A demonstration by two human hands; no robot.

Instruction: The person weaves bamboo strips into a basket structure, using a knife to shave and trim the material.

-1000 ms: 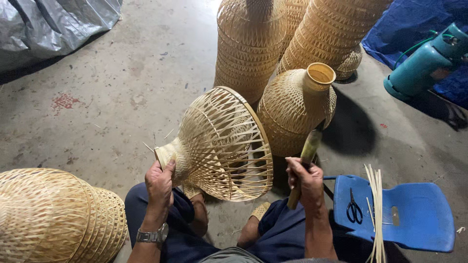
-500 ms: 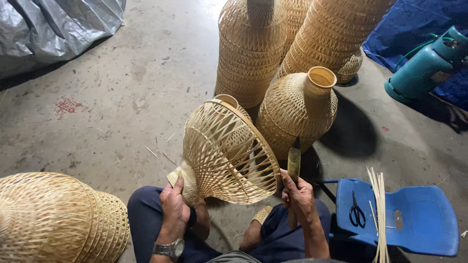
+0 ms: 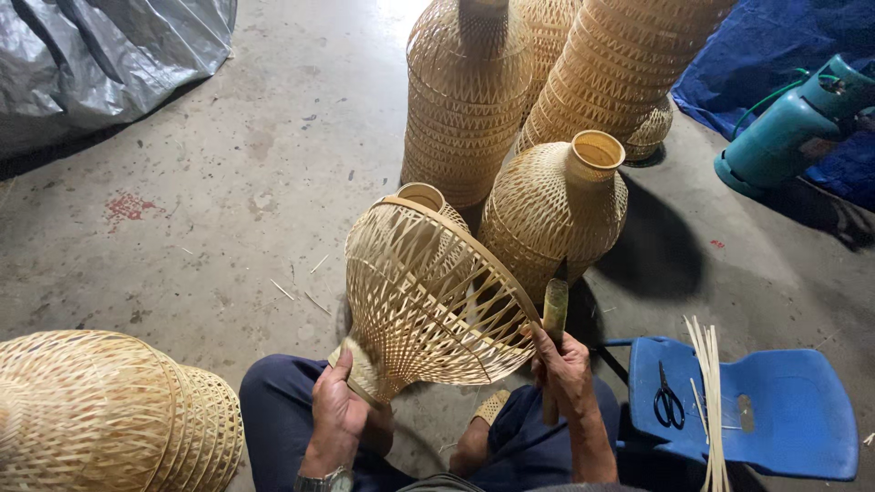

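Note:
An open-weave bamboo lampshade frame rests tilted over my lap, its wide rim turned up and to the right. My left hand grips the frame's narrow woven neck at the bottom. My right hand is closed around a greenish bamboo-handled tool held upright, its top against the frame's rim. A wristwatch sits on my left wrist.
A finished woven vase shape stands just behind the frame, taller woven baskets beyond it. More woven shades lie at lower left. A blue plastic stool holds scissors and bamboo strips. A teal gas cylinder lies at upper right.
The frame has been turned: its wide rim swung from facing me to tilting up and right. My left hand dropped lower on the neck. My right hand and tool shifted slightly.

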